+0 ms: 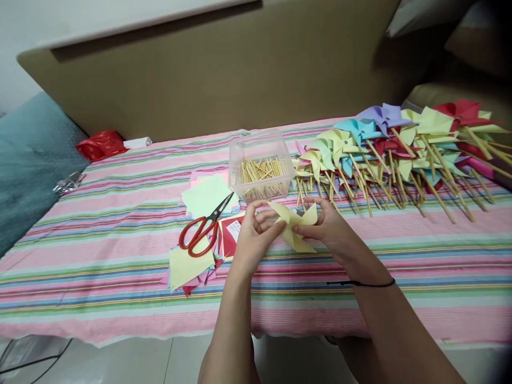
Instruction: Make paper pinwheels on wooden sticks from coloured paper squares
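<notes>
A yellow paper pinwheel (296, 226) is held between both hands above the striped cloth, its blades folded toward the middle. My left hand (260, 229) pinches its left side, the thumb pressing near the centre. On the other side my right hand (324, 226) grips it, thumb also close to the centre. Fingers behind the paper are partly hidden. Just beyond the hands stands a clear plastic box (260, 140) with many short wooden sticks (262, 173). Left of my left hand, red-handled scissors (204, 229) lie across stacks of coloured paper, blades pointing away to the right.
Finished pinwheels on sticks (384, 144) are heaped at the right. Paper squares lie in a green-topped stack (206, 194) and a yellow-topped stack (190, 265). A red plastic bag (102, 145) and small metal items (69, 183) sit far left. A tan backrest (220, 74) rises behind.
</notes>
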`<act>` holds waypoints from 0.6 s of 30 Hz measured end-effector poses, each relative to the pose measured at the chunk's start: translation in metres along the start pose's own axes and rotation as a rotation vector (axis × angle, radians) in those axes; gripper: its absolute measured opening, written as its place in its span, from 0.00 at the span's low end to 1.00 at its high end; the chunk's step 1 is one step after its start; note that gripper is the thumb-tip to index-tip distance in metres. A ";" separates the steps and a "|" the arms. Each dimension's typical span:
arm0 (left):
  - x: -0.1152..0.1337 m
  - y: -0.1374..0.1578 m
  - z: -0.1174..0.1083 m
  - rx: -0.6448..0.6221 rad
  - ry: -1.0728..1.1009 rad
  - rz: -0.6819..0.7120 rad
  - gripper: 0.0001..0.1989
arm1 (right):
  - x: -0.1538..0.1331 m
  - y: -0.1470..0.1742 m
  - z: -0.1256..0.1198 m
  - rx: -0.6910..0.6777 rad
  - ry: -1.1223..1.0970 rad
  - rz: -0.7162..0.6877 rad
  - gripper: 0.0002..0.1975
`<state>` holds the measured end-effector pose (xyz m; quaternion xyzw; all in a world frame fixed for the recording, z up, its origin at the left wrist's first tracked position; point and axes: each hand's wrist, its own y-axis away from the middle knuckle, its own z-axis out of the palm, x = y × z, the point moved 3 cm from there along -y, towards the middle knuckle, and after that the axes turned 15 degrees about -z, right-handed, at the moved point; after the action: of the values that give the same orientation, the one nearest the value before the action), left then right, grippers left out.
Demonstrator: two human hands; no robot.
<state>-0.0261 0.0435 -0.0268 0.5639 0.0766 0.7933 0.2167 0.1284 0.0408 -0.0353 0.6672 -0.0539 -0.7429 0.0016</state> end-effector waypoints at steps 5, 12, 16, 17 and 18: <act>-0.003 0.001 0.001 -0.009 -0.086 -0.084 0.30 | -0.002 0.001 0.002 -0.003 -0.009 0.005 0.40; -0.001 0.003 0.000 0.103 -0.151 -0.067 0.31 | -0.001 0.001 0.003 -0.027 -0.012 0.031 0.41; -0.002 0.004 0.000 0.138 -0.156 -0.072 0.32 | -0.002 0.001 0.004 -0.031 -0.022 0.041 0.42; -0.002 0.004 0.000 0.143 -0.159 -0.075 0.32 | -0.002 0.001 0.004 -0.034 -0.024 0.044 0.43; -0.003 0.004 -0.001 0.148 -0.161 -0.077 0.32 | -0.002 0.001 0.004 -0.038 -0.024 0.046 0.43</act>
<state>-0.0267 0.0390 -0.0283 0.6369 0.1390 0.7286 0.2101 0.1247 0.0399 -0.0329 0.6569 -0.0548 -0.7514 0.0306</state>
